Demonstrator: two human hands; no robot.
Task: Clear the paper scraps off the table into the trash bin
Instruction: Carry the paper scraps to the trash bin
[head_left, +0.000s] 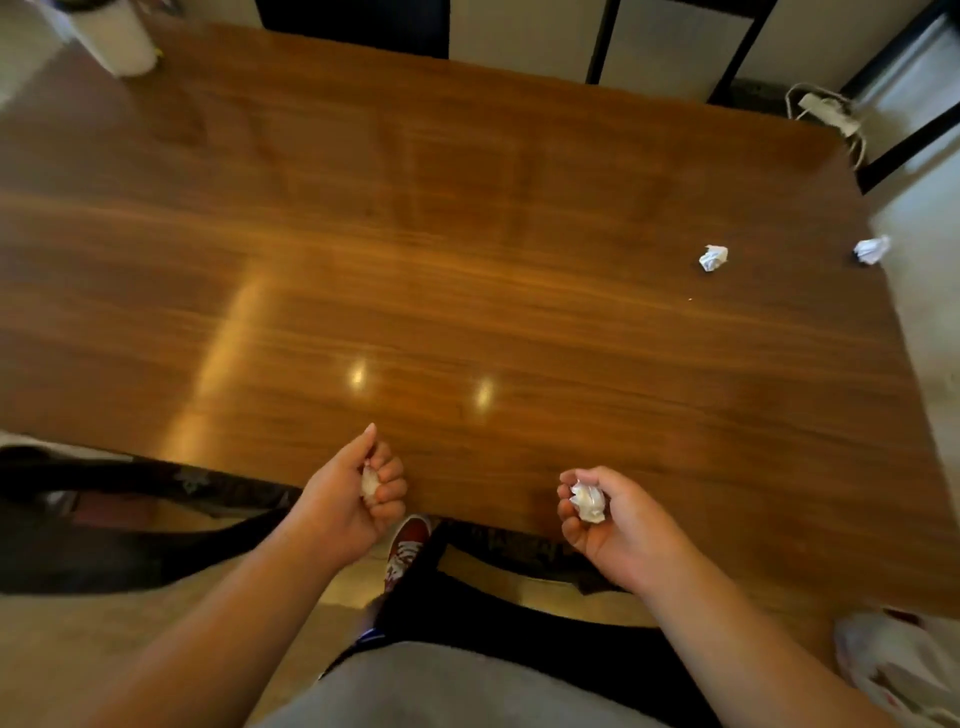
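Observation:
My left hand (349, 498) is curled around a small white paper scrap (369, 484) at the near edge of the brown wooden table (415, 260). My right hand (618, 525) holds a crumpled white paper ball (588, 500) over the same edge. Two more crumpled scraps lie on the right side of the table: one (713, 257) inward, one (872, 250) at the right edge. A white cylindrical bin (111, 34) stands on the floor beyond the table's far left corner.
A dark chair (104, 519) sits left of my legs. A white power strip with cable (828, 111) lies on the floor at far right. A white plastic bag (904, 670) is at bottom right. Black frame legs stand behind the table.

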